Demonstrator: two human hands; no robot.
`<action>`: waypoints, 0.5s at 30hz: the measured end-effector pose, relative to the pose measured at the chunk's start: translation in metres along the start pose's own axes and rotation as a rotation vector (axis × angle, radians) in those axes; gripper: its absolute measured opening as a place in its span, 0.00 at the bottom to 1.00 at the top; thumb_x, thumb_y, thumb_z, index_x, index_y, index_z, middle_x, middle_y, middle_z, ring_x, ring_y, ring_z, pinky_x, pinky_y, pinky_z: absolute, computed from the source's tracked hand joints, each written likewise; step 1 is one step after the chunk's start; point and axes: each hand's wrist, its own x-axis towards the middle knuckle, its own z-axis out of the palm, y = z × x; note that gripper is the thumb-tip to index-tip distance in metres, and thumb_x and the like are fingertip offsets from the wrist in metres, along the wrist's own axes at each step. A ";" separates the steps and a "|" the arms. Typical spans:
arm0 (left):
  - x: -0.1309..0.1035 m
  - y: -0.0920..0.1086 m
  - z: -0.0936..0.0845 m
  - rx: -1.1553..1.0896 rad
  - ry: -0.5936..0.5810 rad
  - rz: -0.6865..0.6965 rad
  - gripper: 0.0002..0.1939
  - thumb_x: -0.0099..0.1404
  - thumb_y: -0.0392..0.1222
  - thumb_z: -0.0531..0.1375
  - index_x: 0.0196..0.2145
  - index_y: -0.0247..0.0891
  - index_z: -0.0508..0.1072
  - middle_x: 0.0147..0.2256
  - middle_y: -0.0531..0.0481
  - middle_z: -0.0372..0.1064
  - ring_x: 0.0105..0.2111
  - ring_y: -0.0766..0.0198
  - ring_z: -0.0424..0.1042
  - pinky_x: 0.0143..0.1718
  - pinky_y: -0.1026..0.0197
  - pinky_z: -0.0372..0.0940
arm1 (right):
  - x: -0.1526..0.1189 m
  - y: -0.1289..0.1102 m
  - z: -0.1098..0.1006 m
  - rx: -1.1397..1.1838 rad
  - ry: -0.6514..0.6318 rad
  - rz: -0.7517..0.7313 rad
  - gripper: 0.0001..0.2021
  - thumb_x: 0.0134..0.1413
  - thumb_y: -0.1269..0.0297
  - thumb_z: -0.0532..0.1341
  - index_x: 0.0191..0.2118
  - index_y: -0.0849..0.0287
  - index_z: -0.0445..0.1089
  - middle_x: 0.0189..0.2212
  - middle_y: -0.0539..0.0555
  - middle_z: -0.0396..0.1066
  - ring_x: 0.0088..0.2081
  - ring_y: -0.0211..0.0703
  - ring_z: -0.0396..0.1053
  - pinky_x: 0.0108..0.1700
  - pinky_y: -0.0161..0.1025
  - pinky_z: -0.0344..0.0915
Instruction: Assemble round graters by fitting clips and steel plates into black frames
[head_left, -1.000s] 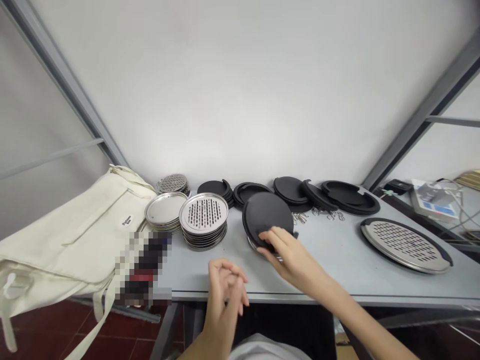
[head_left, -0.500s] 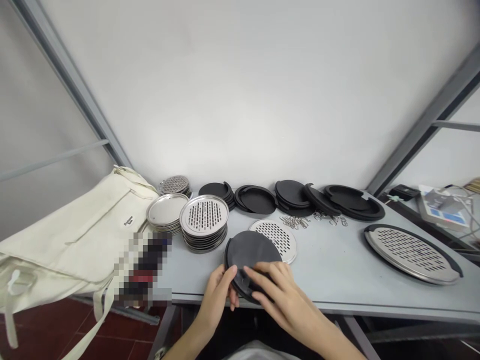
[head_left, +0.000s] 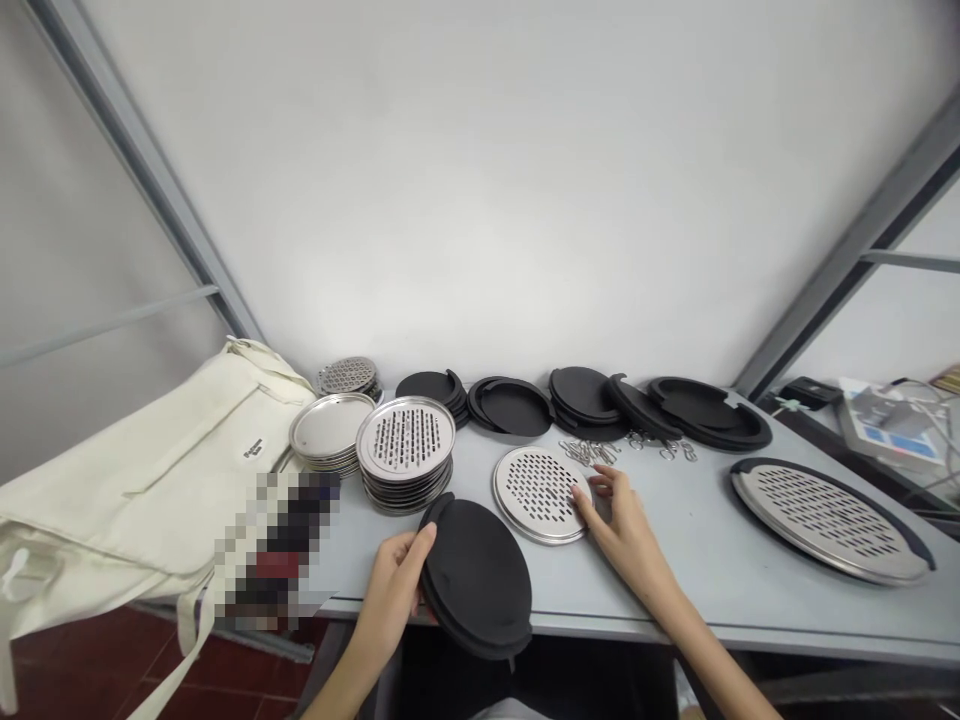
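Note:
My left hand (head_left: 401,575) grips the left edge of a round black holder (head_left: 480,575), thumb on top, tilted above the table's front edge. To the right, my right hand (head_left: 619,515) has its thumb and fingers spread at the right rim of a round perforated metal disc (head_left: 538,490) lying on the table. Left of that disc stands a stack of perforated metal discs (head_left: 406,440). Beside it is a stack of plain metal discs (head_left: 332,428), with more perforated discs (head_left: 346,376) behind.
Black round holders (head_left: 516,405) line the wall side. Small metal clips (head_left: 590,452) lie before them. A large oval perforated plate (head_left: 829,515) is at the right, a cream bag (head_left: 165,480) at the left, and a scale (head_left: 892,430) far right.
My right hand has left the black holder and moved right to the perforated disc. My left hand has shifted left and down with the holder, uncovering more of that disc.

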 end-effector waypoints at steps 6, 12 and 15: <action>0.004 -0.007 0.004 0.103 0.006 -0.002 0.35 0.50 0.78 0.54 0.18 0.40 0.54 0.10 0.59 0.49 0.11 0.72 0.50 0.13 0.69 0.44 | 0.000 -0.006 -0.003 0.032 -0.081 -0.006 0.23 0.56 0.50 0.59 0.52 0.57 0.58 0.48 0.62 0.66 0.50 0.56 0.65 0.54 0.57 0.63; 0.004 -0.006 0.003 0.098 -0.001 -0.017 0.35 0.52 0.77 0.54 0.18 0.39 0.57 0.10 0.57 0.53 0.10 0.70 0.55 0.12 0.69 0.46 | 0.005 -0.002 -0.009 0.057 -0.110 -0.003 0.29 0.50 0.49 0.63 0.54 0.58 0.58 0.42 0.59 0.68 0.47 0.54 0.67 0.52 0.53 0.64; 0.002 0.000 0.004 0.085 -0.004 -0.017 0.35 0.49 0.77 0.55 0.17 0.39 0.57 0.09 0.57 0.52 0.10 0.69 0.56 0.12 0.68 0.47 | 0.014 -0.002 -0.010 0.043 -0.119 0.070 0.31 0.48 0.48 0.63 0.55 0.60 0.61 0.35 0.54 0.70 0.42 0.53 0.70 0.47 0.49 0.66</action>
